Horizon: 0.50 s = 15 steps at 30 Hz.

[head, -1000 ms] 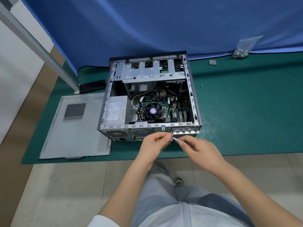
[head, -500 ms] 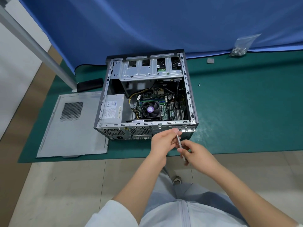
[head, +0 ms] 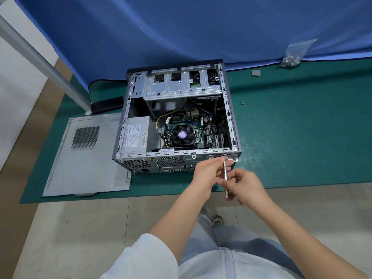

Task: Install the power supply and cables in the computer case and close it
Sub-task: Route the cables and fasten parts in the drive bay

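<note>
The open computer case (head: 231, 121) lies on its side on the green mat. The grey power supply (head: 134, 135) sits in its near left corner, with yellow and black cables (head: 167, 115) running toward the motherboard and CPU fan (head: 184, 135). My left hand (head: 207, 174) and my right hand (head: 245, 186) both hold a thin silver screwdriver (head: 225, 174) just in front of the case's rear right corner. Its tip points up at the case's rear edge near the expansion slots.
The removed grey side panel (head: 86, 158) lies flat to the left of the case. A loose screw (head: 242, 102), a small grey pad (head: 256, 73) and a clear bag of screws (head: 291, 57) lie on the green mat (head: 302, 127) to the right. A metal pole (head: 40, 63) slants at left.
The screwdriver has swung from lying sideways between my hands to standing nearly upright with its tip at the case's rear edge. Both hands have shifted slightly right.
</note>
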### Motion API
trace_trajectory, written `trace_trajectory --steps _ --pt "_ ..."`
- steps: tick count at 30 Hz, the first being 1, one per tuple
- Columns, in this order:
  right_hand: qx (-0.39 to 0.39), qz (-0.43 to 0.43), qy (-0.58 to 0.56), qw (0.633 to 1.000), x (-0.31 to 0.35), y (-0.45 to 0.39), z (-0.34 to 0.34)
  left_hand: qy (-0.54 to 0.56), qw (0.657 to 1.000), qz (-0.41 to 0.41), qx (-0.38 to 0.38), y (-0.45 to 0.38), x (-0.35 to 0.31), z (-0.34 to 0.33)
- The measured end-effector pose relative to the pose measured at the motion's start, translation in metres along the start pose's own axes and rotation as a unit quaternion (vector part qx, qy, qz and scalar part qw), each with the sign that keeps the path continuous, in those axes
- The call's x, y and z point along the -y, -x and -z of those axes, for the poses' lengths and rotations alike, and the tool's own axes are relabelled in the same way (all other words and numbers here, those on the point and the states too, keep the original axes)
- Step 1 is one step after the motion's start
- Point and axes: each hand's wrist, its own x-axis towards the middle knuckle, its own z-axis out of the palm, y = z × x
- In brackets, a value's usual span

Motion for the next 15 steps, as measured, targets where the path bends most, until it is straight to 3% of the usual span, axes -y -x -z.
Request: trace_trajectory --steps 15 --pt "0.000 0.019 0.070 0.997 0.0008 -0.0080 0.0018 -0.009 1.000 0.009 0.001 -0.0016 -0.0026 0.0020"
